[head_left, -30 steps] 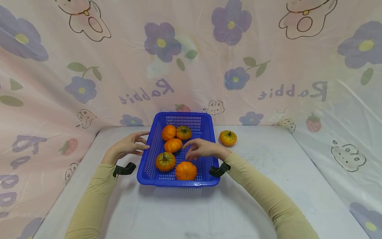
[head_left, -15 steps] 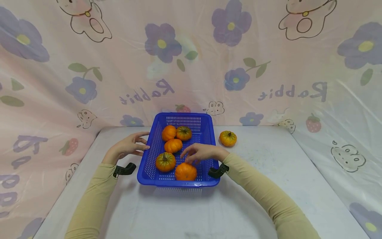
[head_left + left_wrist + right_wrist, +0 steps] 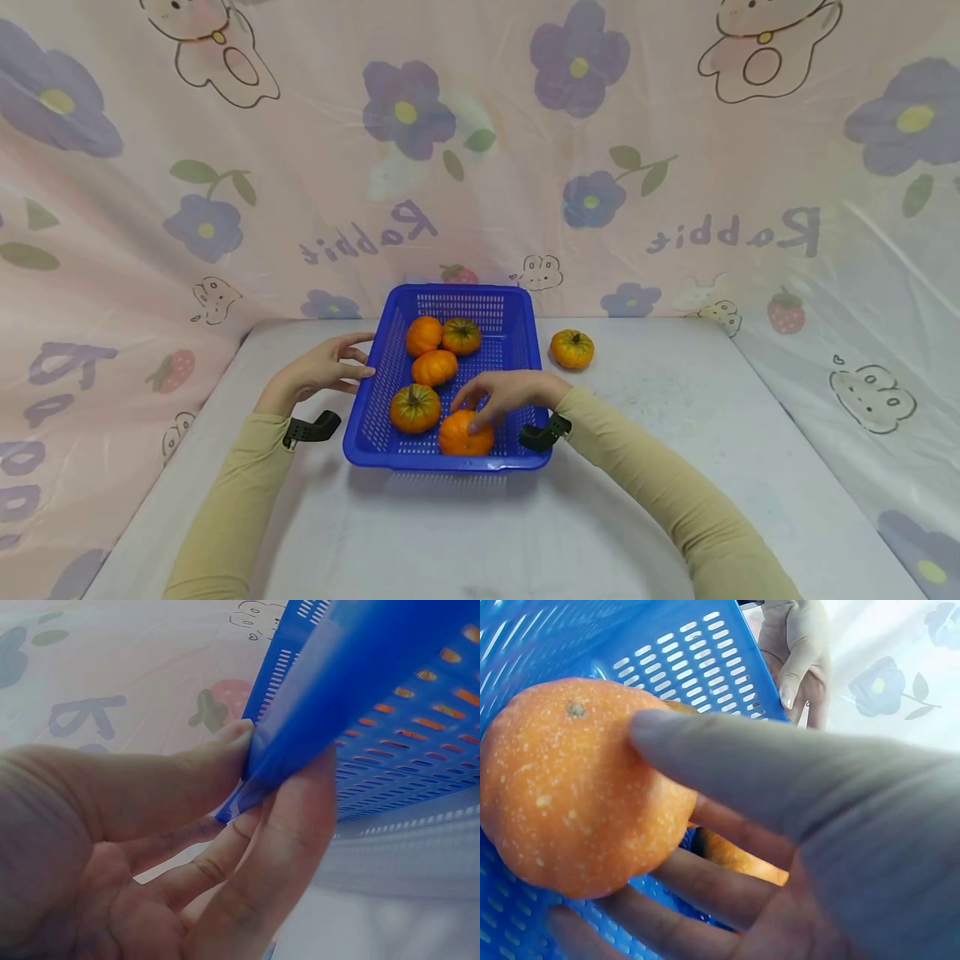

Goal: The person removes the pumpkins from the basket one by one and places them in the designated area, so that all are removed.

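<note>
A blue plastic basket (image 3: 448,459) with slotted walls stands on the table and holds several small pumpkins. My left hand (image 3: 327,364) pinches its left rim; the left wrist view shows the thumb on one side of the rim (image 3: 300,742) and fingers on the other. Inside the basket's near right part, my right hand (image 3: 506,393) grips an orange pumpkin (image 3: 459,437). In the right wrist view the thumb presses on top of this orange pumpkin (image 3: 570,787), while the fingers curl along its side. A green-streaked pumpkin (image 3: 415,409) lies just left of it.
Farther back in the basket lie two orange pumpkins (image 3: 434,367) (image 3: 424,337) and a greenish one (image 3: 461,337). Another yellow-orange pumpkin (image 3: 572,349) sits on the white table (image 3: 660,400), right of the basket. A printed curtain (image 3: 480,192) borders the table behind and at both sides.
My right hand has come down toward the near side of the basket and taken hold of the orange pumpkin there. The left hand has stayed at the left rim.
</note>
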### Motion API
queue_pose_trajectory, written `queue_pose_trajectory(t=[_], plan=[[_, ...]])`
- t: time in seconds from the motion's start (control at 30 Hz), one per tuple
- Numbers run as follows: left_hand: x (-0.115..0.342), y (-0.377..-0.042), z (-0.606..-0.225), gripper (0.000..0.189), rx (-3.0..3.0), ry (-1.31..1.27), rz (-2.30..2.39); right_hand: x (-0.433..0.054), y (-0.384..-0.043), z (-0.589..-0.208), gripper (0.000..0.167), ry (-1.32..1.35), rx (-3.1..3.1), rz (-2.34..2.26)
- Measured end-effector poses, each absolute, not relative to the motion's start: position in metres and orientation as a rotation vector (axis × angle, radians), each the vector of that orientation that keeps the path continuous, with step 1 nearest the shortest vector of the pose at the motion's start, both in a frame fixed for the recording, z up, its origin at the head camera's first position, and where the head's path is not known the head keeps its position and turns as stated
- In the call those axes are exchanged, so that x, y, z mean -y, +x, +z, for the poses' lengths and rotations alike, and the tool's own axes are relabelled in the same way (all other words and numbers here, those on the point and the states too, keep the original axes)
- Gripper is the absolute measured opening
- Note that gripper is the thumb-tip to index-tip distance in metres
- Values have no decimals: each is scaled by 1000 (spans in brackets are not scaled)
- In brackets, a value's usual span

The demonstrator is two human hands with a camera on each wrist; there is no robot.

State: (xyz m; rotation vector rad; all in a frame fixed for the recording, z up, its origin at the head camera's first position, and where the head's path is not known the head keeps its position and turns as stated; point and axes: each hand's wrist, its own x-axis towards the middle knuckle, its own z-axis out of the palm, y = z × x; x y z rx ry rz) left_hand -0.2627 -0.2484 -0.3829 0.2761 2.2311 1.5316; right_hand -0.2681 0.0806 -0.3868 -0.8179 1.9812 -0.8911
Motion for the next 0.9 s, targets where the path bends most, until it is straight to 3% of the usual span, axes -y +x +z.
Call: queue_pose_trajectory(t=[0.4, 0.9], plan=[[249, -263, -385, 77, -2226, 286, 1539, -79, -266, -386, 40, -794, -1997, -839], [250, -261, -385, 77, -2235, 280, 1540, -82, -265, -385, 40, -950, -2054, -802]])
